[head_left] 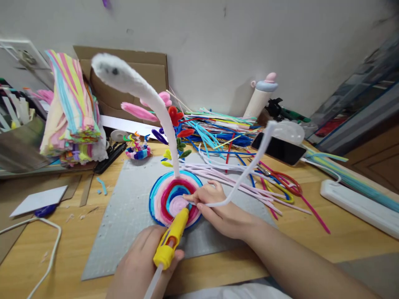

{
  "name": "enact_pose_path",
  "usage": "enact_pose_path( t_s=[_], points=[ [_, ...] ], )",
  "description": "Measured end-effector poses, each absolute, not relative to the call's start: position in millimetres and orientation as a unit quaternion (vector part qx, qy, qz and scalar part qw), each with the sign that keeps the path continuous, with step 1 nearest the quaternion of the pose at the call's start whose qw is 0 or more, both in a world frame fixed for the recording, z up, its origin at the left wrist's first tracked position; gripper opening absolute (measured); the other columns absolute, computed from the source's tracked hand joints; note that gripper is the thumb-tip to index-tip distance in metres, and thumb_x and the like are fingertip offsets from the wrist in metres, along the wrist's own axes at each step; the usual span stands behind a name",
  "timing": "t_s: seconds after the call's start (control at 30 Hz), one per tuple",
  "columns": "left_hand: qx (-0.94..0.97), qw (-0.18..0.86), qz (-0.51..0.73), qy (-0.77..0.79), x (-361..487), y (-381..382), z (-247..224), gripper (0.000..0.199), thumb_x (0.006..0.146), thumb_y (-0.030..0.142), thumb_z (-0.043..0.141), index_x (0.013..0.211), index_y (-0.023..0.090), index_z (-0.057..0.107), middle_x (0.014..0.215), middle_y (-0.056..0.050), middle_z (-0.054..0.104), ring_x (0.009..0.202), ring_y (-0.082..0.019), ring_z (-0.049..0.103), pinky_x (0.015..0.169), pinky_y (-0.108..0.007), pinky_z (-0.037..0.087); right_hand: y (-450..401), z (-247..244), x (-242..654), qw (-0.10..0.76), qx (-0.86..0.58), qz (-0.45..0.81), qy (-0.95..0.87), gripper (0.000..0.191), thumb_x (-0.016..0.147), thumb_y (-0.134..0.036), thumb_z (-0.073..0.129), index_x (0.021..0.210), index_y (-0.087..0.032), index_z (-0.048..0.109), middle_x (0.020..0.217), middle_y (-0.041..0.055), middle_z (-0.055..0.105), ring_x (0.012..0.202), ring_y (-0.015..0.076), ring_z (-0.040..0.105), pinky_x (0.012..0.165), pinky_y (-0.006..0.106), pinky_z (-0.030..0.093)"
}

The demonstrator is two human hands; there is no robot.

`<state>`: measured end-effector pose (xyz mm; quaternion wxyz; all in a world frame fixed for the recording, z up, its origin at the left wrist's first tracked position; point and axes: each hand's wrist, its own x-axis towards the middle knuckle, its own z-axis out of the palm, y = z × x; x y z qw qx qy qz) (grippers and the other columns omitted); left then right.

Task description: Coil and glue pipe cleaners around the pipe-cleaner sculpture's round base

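Disc inside mat edges, hands near

The left hand hides the handle of the yellow glue gun, whose glue stick runs off the bottom edge toward seven o'clock. At ten o'clock the white fuzzy stalk has blurred dark marks; the purple scrap at eleven and the power strip toward four are cut off.
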<state>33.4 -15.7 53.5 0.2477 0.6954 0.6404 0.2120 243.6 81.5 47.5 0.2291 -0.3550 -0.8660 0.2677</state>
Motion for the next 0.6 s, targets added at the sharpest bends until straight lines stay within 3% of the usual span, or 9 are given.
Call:
enact_pose_path(
  t_s=[0.2, 0.33, 0.6],
  points=[
    [0.701, 0.233, 0.214, 0.639, 43.2, -19.3, 49.9, 0.019, 0.087, 0.044, 0.050, 0.089, 0.025, 0.056, 0.087, -0.002, 0.063, 0.076, -0.020, 0.061, 0.066, -0.029, 0.047, 83.1, 47.3, 243.6, 0.223, -0.351, 0.283, -0.864, 0.015, 0.094, -0.018, 0.036, 0.092, -0.021, 0.051, 0.092, 0.0018, 0.061, 0.092, 0.0189, 0.052, 0.095, 0.043, 0.027],
    [0.697, 0.254, 0.150, 0.654, 46.0, -21.6, 46.0, 0.011, 0.089, 0.029, 0.044, 0.094, 0.025, 0.053, 0.090, -0.004, 0.062, 0.077, -0.020, 0.062, 0.064, -0.029, 0.045, 83.2, 46.6, 245.1, 0.223, -0.353, 0.282, -0.864, 0.014, 0.092, -0.016, 0.038, 0.094, -0.022, 0.050, 0.095, 0.0021, 0.060, 0.091, 0.0185, 0.052, 0.095, 0.042, 0.027],
    [0.700, 0.279, 0.043, 0.657, 52.6, -18.8, 56.1, 0.023, 0.079, 0.010, 0.040, 0.096, 0.021, 0.051, 0.096, -0.008, 0.060, 0.076, -0.021, 0.062, 0.063, -0.029, 0.042, 82.0, 45.0, 246.1, 0.227, -0.352, 0.289, -0.861, 0.011, 0.091, -0.015, 0.041, 0.092, -0.023, 0.049, 0.099, 0.0021, 0.062, 0.098, 0.0201, 0.052, 0.096, 0.044, 0.027]
  ],
)
